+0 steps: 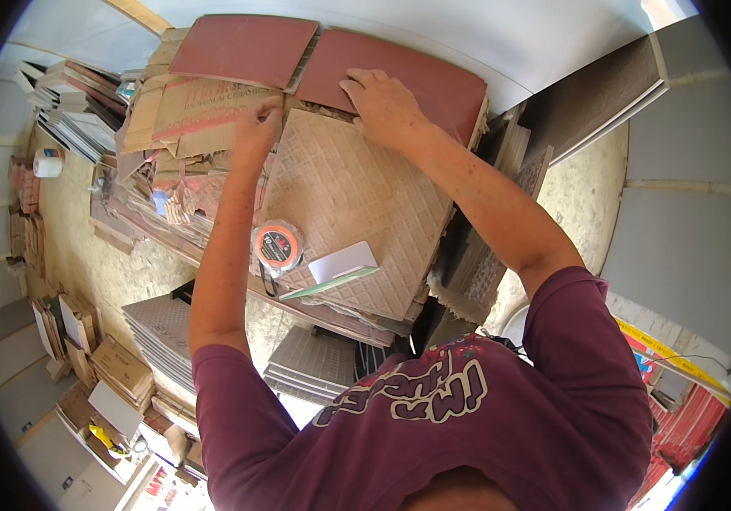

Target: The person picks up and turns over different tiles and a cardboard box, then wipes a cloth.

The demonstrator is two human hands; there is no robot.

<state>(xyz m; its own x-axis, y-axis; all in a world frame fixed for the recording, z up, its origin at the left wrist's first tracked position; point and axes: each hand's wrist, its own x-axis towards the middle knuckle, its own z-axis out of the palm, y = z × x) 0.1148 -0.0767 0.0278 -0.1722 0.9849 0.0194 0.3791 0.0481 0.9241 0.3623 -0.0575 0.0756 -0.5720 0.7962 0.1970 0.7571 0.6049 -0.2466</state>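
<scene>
The shirt (pixel 502 434) is maroon; its short sleeves (pixel 570 319) end well back from each bare hand (pixel 384 106). Farther back, its print (pixel 442 398) shows bulky dark letters with pale outlines.

One left hand (pixel 257 129), one right hand (pixel 385 109); two reddish-brown tiles (pixel 246 49) at the far side; one tan patterned tile (pixel 365 204) facing up; one tape measure (pixel 279 245); one white card (pixel 344 261); one pale green strip (pixel 329 283); one white cylinder (pixel 48 163) on the left.

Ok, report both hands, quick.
Left hand: loosely closed; whether it holds anything cannot be told.
Right hand: open, laid on the right-hand red-brown tile.
</scene>
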